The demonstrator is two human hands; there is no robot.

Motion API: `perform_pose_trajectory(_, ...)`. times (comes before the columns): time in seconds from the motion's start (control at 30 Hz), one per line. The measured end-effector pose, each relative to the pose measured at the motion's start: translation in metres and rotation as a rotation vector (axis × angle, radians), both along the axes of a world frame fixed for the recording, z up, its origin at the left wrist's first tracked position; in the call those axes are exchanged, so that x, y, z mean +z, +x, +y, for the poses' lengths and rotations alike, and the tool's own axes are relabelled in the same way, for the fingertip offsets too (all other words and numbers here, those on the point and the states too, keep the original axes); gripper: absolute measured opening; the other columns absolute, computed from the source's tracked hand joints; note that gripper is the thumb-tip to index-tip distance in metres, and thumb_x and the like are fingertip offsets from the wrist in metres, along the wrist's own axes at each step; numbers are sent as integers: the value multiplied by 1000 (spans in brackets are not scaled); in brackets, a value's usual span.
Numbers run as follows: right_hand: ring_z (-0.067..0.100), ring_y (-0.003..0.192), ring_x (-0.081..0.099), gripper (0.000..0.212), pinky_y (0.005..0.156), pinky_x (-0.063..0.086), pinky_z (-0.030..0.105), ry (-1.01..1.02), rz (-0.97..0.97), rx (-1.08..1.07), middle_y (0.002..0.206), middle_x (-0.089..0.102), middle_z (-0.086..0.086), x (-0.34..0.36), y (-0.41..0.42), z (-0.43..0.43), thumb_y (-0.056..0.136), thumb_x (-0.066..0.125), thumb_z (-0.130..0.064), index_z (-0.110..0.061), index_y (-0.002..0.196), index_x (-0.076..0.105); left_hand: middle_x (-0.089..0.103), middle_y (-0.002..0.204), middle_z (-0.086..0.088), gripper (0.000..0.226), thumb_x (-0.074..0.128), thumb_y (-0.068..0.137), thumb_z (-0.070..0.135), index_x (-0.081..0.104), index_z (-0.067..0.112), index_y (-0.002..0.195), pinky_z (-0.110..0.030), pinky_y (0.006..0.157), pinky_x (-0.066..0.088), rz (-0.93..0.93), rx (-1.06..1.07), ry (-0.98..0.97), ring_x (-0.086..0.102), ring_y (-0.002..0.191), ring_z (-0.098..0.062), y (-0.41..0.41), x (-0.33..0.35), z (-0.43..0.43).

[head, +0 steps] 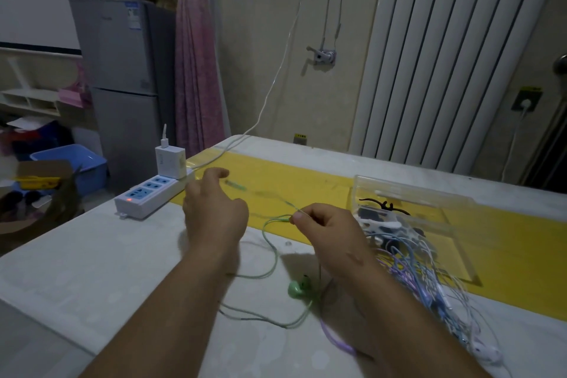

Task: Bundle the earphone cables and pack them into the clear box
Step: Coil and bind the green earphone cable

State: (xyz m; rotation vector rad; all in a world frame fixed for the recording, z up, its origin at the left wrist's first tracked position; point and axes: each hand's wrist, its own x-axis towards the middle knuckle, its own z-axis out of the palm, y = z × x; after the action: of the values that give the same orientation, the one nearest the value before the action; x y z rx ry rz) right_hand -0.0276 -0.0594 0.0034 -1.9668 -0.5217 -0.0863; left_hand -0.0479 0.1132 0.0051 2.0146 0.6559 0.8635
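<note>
On the pale tabletop (pixel 92 270), left of the clear box (pixel 429 224), the right hand (pixel 331 239) pinched the green earphone cable (pixel 270 242) while the left hand (pixel 214 212) reached, fingers loose and empty, toward its plug (pixel 236 185), seemingly starting a bundle; coiling likely came next.

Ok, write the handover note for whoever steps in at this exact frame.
Right hand: pinching the green earphone cable near its plug end.
Left hand: open, holding nothing, reaching over the yellow strip.
Green earbud lies loose on the table.
Clear box holds some dark and white items; a blue and purple cable tangle spills beside it.
Left: coil green, bundle the rest, pack all.
</note>
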Motion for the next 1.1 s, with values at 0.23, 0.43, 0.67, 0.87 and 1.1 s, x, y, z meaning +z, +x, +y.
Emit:
perform_pose_trajectory(0.23,5,50,41,19,48,29,22,-68,-72,-68,53,46,-7,-5,5,0,93,58,-34,-25,81,68,58,94,2,28,57,64,-1,65,24,75,-31,80,40,-163,-174,302,51,94,-17,-4,1,-8)
perform_pose_trajectory(0.43,3,49,41,21,45,28,17,-8,-91,-28,47,48,-16,-4,6,1,94,58,-30,-16,84,70,67,111,7,43,53,80,-2,72,24,109,-18,83,41,51,-596,262,57,99,-6,3,-9,-18)
perform_pose_trajectory(0.67,2,48,41,30,52,31,22,58,-39,-19,45,47,-19,-1,4,0,93,59,-34,-10,80,71,69,100,3,10,63,89,13,73,16,91,-21,76,39,7,-618,347,58,97,-13,5,-6,-15)
perform_pose_trajectory(0.87,7,40,32,41,51,27,23,209,144,-38,43,40,-7,3,4,-4,93,59,-23,-6,56,53,64,75,-5,19,43,97,16,58,21,86,-31,58,44,-48,-245,-44,63,73,-23,2,-2,-6)
perform_pose_trajectory(1.1,14,42,34,20,46,26,25,414,286,11,52,43,2,7,4,-4,94,52,-11,-4,75,53,62,97,1,24,42,97,20,65,24,98,-34,72,42,58,2,63,53,88,-24,0,-1,6)
